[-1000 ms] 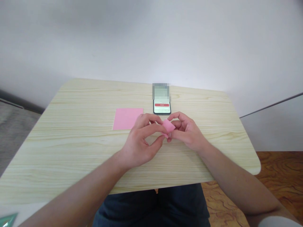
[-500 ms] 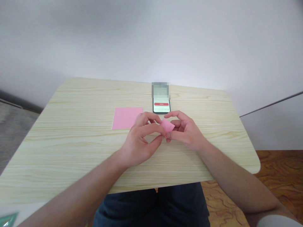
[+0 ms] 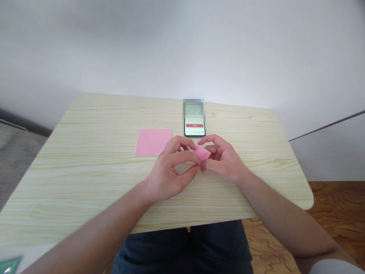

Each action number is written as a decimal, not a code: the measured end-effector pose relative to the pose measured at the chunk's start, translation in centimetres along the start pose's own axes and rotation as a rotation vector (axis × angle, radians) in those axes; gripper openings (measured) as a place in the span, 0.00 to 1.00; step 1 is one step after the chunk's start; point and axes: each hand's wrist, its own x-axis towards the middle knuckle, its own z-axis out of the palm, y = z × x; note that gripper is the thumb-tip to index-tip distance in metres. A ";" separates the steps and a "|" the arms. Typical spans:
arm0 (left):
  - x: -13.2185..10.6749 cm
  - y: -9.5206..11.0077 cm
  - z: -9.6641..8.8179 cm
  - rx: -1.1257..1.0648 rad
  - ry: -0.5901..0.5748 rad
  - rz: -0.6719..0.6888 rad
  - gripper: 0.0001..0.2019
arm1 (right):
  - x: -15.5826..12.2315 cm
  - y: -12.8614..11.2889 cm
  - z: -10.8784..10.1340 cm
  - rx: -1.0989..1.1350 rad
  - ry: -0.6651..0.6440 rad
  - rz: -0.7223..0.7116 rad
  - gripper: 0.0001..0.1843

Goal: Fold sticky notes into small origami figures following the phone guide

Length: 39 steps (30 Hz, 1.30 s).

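Note:
A small folded piece of pink paper (image 3: 202, 153) is held up between my two hands over the table. My left hand (image 3: 172, 171) has its fingers closed on the paper's left side, with the fingertips partly hidden. From the right, my right hand (image 3: 224, 158) pinches the lower edge, thumb in front and fingers behind. Its index finger arches above the paper's top. Behind my left hand lies a flat pink sheet stack (image 3: 153, 142), its right corner covered by the knuckles.
A smartphone (image 3: 195, 127) with a lit screen lies just beyond my hands, its top part blurred out. The wood-grain table (image 3: 94, 160) meets a white wall (image 3: 182, 49). At the lower left corner is a green shiny object (image 3: 10, 265).
My hands and the folded paper have shifted very slightly right. The paper's tilt differs a little; both hands keep their hold. The phone and pink sheets have stayed in place.

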 end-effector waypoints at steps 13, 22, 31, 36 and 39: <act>0.1 0.2 0.0 -0.106 0.041 -0.211 0.13 | 0.0 0.2 0.1 0.086 -0.013 -0.007 0.19; 0.2 0.1 0.4 -0.326 0.041 -0.330 0.13 | 0.0 0.6 0.0 0.080 -0.038 -0.028 0.23; -0.1 -0.6 0.1 -0.308 0.041 -0.325 0.08 | 0.0 0.3 0.0 0.049 -0.016 0.003 0.31; -0.1 -0.6 0.2 -0.356 0.034 -0.320 0.07 | 0.0 0.2 0.0 0.050 -0.022 -0.005 0.32; 0.0 -0.5 0.1 -0.307 0.036 -0.315 0.04 | 0.0 0.2 0.0 0.043 -0.032 -0.015 0.31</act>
